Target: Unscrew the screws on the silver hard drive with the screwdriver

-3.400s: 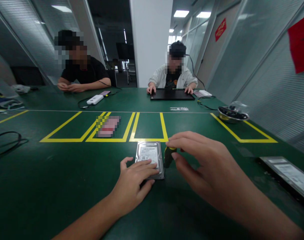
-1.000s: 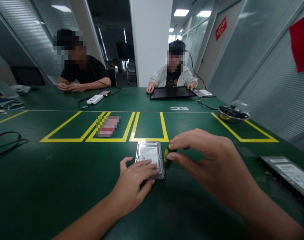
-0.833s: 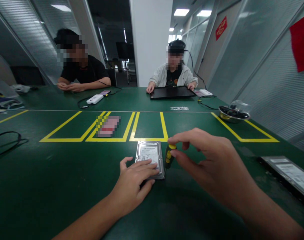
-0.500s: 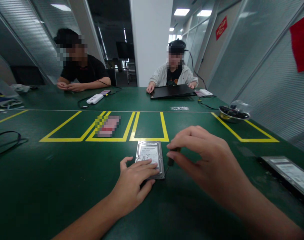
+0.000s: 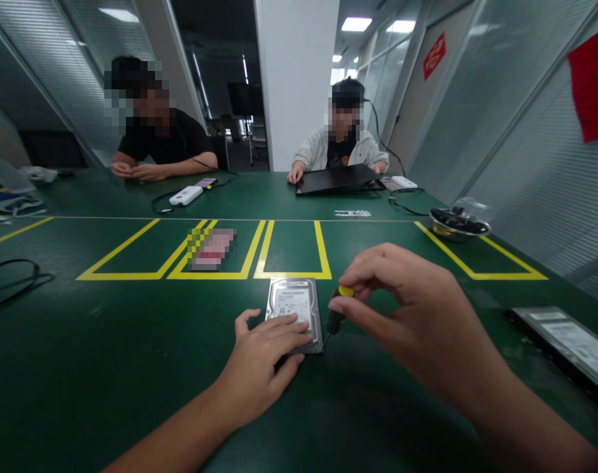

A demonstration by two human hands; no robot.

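A silver hard drive (image 5: 289,303) with a white label lies flat on the green table, close in front of me. My left hand (image 5: 266,358) holds it down, fingers across the lower part of the label and thumb at the near edge. Between thumb and fingers, my right hand (image 5: 402,309) grips a small screwdriver (image 5: 335,318) with a dark handle and yellow end. The screwdriver tilts, its thin shaft pointing down at the drive's near right corner. Whether the tip sits in a screw is too small to tell.
A second drive (image 5: 567,338) lies at the right. Farther back stands a metal bowl (image 5: 459,230) holding dark items. Yellow tape (image 5: 293,274) marks boxes beyond my hands. A black cable (image 5: 20,266) lies left. Two people sit opposite, one holding a black panel (image 5: 338,180).
My right fingers have shifted on the screwdriver, uncovering its yellow end and more of the handle. My left hand and the drive stay in place.
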